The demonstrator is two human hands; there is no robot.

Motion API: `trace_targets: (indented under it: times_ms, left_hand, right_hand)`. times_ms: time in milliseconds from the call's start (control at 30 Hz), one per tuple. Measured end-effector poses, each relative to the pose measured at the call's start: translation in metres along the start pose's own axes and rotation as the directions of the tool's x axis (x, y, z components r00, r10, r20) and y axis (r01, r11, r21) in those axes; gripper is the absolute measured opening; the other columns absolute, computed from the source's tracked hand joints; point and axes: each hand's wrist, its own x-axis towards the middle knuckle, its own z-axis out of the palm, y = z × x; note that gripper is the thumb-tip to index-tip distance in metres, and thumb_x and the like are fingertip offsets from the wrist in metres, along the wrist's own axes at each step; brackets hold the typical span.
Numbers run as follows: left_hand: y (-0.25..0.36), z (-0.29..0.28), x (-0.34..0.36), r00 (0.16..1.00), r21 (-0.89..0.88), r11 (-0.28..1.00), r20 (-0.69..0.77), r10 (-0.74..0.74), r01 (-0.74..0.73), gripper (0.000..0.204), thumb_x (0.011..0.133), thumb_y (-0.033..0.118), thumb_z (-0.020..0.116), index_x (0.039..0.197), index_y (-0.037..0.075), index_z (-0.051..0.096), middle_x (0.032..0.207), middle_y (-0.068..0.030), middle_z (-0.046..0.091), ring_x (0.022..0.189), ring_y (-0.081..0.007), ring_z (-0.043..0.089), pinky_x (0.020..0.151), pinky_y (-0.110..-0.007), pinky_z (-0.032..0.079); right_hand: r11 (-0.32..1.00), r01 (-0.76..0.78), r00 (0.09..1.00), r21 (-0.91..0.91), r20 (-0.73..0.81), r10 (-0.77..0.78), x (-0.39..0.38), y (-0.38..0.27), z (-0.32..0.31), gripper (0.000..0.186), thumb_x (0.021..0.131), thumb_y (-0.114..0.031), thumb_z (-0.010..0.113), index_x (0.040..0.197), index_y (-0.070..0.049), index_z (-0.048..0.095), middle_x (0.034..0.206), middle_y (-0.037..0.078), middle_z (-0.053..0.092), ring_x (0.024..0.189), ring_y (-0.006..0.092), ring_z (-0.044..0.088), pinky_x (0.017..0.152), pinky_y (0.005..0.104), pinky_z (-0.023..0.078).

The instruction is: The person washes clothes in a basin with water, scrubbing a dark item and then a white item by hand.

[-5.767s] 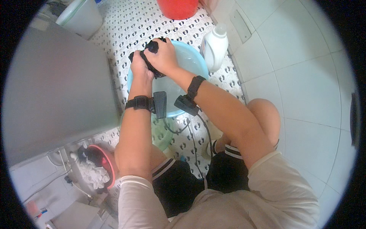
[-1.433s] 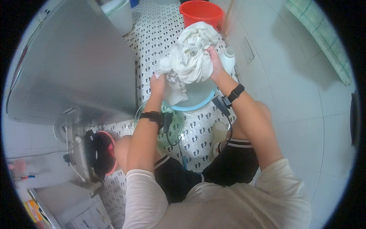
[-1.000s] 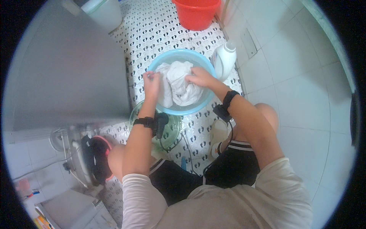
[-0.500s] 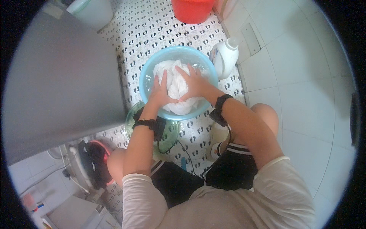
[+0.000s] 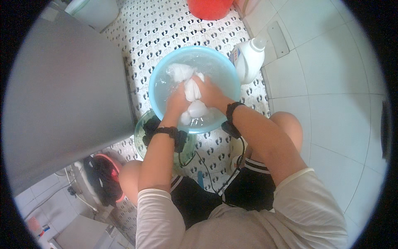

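Note:
A light-blue basin [image 5: 154,79] of water holds a bunched white cloth [image 5: 180,72], partly under the surface, with some lumps bulging out. My left hand [image 5: 179,98] is in the water on the left side of the bundle, closed on the cloth. On its right side my right hand [image 5: 209,93] grips the cloth too, fingers partly submerged. Dark strapped devices are on both wrists. Below the blue basin, partly under its rim, a green basin [image 5: 141,135] holds dark fabric [image 5: 150,128]. A white jug with a cap [image 5: 248,64] stands beside the blue basin at the right.
A red tub [image 5: 209,9] and white bucket [image 5: 93,12] stand farther back. A grey appliance [image 5: 74,99] borders the left, a tiled wall [image 5: 331,116] the right. A pink basin [image 5: 117,164] with clothes and pipes sits lower left; cables hang between my knees.
The black cloth held earlier is gone from my hands. The white cloth, lifted above the basin a moment ago, is down in the water, pressed together and lower between my hands.

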Motion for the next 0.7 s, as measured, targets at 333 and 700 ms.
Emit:
trace_targets:
  times_ms: [333,700]
  left_hand:
    - [-0.004,0.010,0.015,1.000,0.125,0.992,0.014,-0.019,0.017,0.088,0.073,0.051,0.081,0.145,0.013,0.046,0.128,-0.0308,0.061,0.122,-0.0455,0.059,0.102,-0.051,0.048]
    - [-0.002,-0.049,-0.011,0.995,-0.197,0.975,-0.015,0.100,-0.101,0.062,0.074,0.027,0.089,0.118,0.002,0.053,0.108,-0.0114,0.064,0.098,-0.0173,0.061,0.086,-0.033,0.052]
  right_hand:
    - [0.975,0.220,0.967,0.017,-0.136,-0.215,0.014,0.029,0.015,0.059,0.086,-0.021,0.070,0.140,-0.015,0.048,0.128,0.035,0.051,0.109,0.0543,0.059,0.095,0.0538,0.050]
    - [0.918,0.166,0.984,0.361,0.005,-0.180,0.018,0.004,-0.045,0.077,0.068,-0.034,0.085,0.128,0.003,0.054,0.113,0.029,0.060,0.116,0.0429,0.057,0.100,0.0487,0.047]
